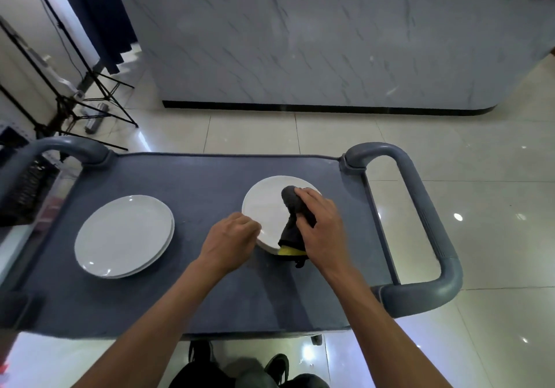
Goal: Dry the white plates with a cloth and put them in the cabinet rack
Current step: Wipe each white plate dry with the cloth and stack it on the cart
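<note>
A white plate (265,207) lies on the grey cart top (210,183), right of centre. My right hand (319,224) grips a dark grey cloth (292,200) with a yellow patch and presses it onto the plate's right side. My left hand (229,237) pinches the plate's near-left rim with curled fingers. A stack of two white plates (123,236) sits on the left part of the cart, apart from both hands.
The cart has grey loop handles at the left (69,146) and right (432,222). A marble-look counter (330,42) stands beyond it across the tiled floor. Black tripod legs (90,102) stand at the far left. A dark crate (21,189) sits beside the cart's left end.
</note>
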Demonstrator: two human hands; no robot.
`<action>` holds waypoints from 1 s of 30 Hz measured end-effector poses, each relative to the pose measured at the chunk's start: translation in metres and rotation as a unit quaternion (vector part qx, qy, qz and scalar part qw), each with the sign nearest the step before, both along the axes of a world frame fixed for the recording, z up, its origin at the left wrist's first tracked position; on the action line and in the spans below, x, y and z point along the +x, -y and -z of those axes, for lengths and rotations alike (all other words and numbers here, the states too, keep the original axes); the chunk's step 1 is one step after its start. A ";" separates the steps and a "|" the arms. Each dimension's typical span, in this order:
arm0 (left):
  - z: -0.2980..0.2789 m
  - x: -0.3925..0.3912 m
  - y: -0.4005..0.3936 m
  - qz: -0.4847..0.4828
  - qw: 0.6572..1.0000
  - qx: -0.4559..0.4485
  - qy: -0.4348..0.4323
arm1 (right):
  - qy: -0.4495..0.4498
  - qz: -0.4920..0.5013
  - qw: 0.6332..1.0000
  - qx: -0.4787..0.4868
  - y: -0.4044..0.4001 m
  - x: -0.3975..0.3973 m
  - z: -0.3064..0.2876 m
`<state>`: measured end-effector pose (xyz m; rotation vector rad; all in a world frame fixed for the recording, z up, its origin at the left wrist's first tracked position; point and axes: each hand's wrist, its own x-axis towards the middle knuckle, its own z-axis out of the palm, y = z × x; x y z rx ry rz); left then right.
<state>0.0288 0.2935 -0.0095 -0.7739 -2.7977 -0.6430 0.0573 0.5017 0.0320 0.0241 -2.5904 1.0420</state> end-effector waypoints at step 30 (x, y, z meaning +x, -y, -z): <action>0.042 -0.019 0.324 -0.363 0.906 0.093 0.198 | 0.095 -0.212 0.973 -0.009 0.337 -0.088 0.044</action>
